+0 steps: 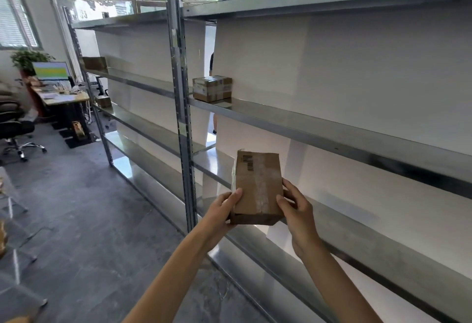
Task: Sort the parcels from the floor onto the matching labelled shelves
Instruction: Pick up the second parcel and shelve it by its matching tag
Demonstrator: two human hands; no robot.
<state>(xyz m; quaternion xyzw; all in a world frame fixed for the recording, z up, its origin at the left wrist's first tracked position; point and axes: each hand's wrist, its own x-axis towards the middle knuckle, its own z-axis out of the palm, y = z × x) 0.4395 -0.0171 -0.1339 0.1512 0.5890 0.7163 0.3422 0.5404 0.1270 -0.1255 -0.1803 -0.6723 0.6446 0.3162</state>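
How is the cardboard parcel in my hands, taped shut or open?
Taped shut: clear tape runs down the cardboard parcel, no flap lifted; left hand and right hand grip it.

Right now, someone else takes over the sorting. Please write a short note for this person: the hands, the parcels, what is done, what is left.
Hands: left hand and right hand both grip one brown parcel, barcode facing up, in the air, not yet set down.
Done: a taped box stands on the middle shelf beside the upright; another box sits on the far rack.
Left: shelve the held parcel; shelf labels are not readable here.
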